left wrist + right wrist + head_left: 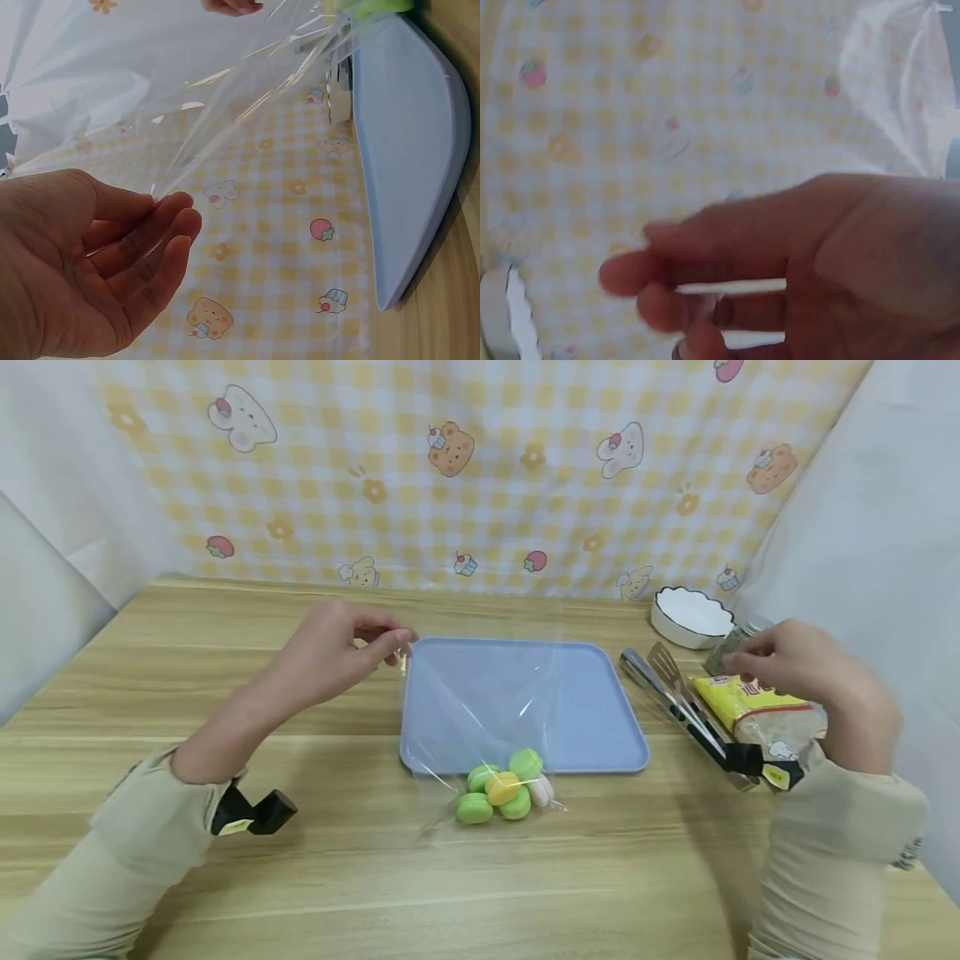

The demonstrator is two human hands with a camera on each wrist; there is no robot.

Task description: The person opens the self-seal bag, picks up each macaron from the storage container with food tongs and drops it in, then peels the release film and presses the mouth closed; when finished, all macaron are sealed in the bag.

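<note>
My left hand (341,647) pinches the upper left edge of a clear plastic bag (468,714) between thumb and fingertips. The left wrist view shows the film pulled into folds from that pinch. Several macarons (502,788), green, yellow and pale, lie bunched at the bag's lower end, in front of a blue tray (600,710). The film stands up over the tray's left part. Off to the right, my right hand (802,660) hovers apart from the bag, near a yellow-and-clear packet (776,714). Its fingers (660,304) bend loosely, blurred, with no held thing discernible.
Tongs (652,681) and a slotted spatula (671,668) lie right of the tray. Behind them are a white scalloped dish (692,617) and a jar (723,656) of dried herbs. A checked cloth (525,510) hangs behind the wooden table (525,893).
</note>
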